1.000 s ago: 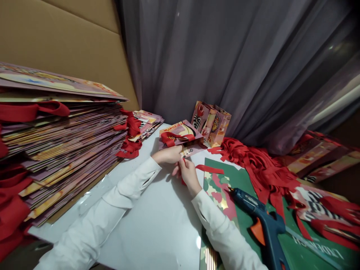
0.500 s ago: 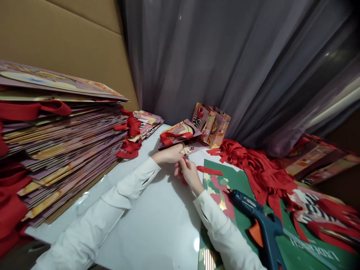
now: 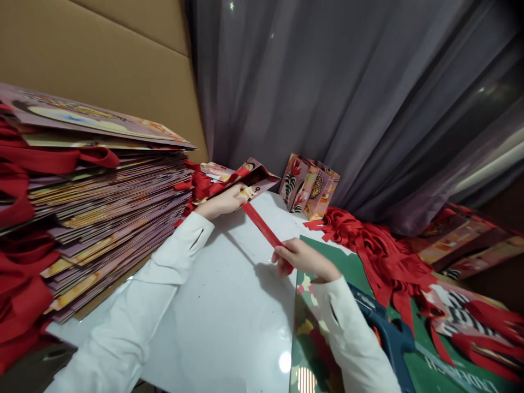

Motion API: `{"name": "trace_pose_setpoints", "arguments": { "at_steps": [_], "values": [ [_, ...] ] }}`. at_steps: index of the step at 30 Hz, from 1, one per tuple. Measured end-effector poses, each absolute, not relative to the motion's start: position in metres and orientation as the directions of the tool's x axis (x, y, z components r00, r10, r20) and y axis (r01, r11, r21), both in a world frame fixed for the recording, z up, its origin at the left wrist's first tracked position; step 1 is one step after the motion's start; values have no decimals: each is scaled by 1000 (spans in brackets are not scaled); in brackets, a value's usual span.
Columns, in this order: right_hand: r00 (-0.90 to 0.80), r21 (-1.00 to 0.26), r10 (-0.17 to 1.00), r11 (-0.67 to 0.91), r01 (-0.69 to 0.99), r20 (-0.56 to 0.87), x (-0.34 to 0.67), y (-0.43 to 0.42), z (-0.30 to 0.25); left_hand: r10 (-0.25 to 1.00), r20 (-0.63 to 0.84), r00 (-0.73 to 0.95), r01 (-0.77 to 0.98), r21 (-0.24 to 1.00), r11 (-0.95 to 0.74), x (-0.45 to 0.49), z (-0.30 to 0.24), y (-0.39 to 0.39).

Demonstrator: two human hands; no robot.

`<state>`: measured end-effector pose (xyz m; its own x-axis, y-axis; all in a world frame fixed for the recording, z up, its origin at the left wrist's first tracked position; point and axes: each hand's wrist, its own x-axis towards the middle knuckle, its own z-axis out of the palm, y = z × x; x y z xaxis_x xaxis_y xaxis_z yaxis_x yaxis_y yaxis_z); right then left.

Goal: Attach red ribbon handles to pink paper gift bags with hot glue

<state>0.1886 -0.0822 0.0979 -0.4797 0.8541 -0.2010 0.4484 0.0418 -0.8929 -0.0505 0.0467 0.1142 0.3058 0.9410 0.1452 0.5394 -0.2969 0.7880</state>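
Closed on the near edge of a patterned paper bag (image 3: 258,185), my left hand (image 3: 226,201) lifts it at the back of the white tabletop. A red ribbon (image 3: 262,226) runs taut from beside that bag to my right hand (image 3: 301,257), whose fingers are closed round its lower end. Where the ribbon meets the bag is partly hidden by my left hand. Under my right forearm lies a dark blue glue gun (image 3: 393,333), its nozzle covered by the sleeve.
A tall stack of folded bags (image 3: 118,196) with red handles stands on the left. Two small upright bags (image 3: 313,185) are at the back. Loose red ribbons (image 3: 376,256) heap over a green board (image 3: 323,248) on the right. A grey curtain (image 3: 278,82) hangs behind.
My left hand has moved left with the bag. My right hand has drawn back to the right and nearer, stretching the ribbon between the hands.
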Motion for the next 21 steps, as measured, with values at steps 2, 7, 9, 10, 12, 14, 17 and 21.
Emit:
{"name": "trace_pose_setpoints", "arguments": {
  "at_steps": [2, 7, 9, 10, 12, 14, 17, 21],
  "values": [
    [-488, -851, 835, 48, 523, -253, 206, -90, 117, 938, 147, 314, 513, 805, -298, -54, 112, 50],
    [-414, -787, 849, -4, 617, -329, 256, -111, 150, 936, 140, 324, 480, 828, -290, -59, 111, 51],
    [-356, -787, 887, -15, 617, -295, 281, -117, 157, 936, 133, 325, 482, 829, -285, -60, 112, 50],
    [-308, -791, 916, -17, 611, -257, 294, -121, 159, 937, 130, 323, 486, 827, -282, -60, 112, 50],
    [-154, -805, 976, -35, 592, -156, 317, -128, 164, 939, 128, 320, 501, 818, -282, -58, 112, 49],
    [71, -848, 997, -60, 527, -26, 334, -134, 168, 937, 127, 326, 520, 803, -289, -55, 112, 46],
    [439, -955, 884, 29, 295, 162, 342, -137, 170, 933, 114, 342, 555, 776, -299, -46, 111, 42],
    [603, -916, 751, 393, -78, 271, 321, -113, 161, 926, 65, 371, 595, 749, -291, -30, 102, 35]
  ]
}}
